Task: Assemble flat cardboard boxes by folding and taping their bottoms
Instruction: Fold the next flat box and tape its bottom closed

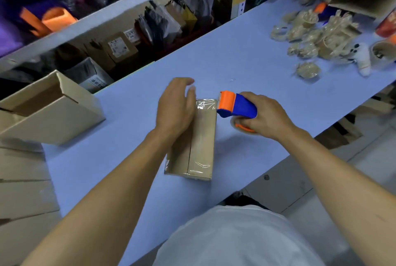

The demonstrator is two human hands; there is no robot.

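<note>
A small brown cardboard box (200,139) lies bottom-up mid-table, flaps folded shut, clear tape glinting along the centre seam and over both ends. The blue-and-orange tape dispenser (235,106) sits just right of its far corner, orange head toward it.

Crumpled tape wads (317,38) far right on table (246,55); shelf (120,6) w/ parcels behind.

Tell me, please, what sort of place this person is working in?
Probably a packing or shipping stockroom: shelving crammed with bagged goods and labelled cartons, a blue worktable, and a tape dispenser beside a cardboard box being taped.
</note>
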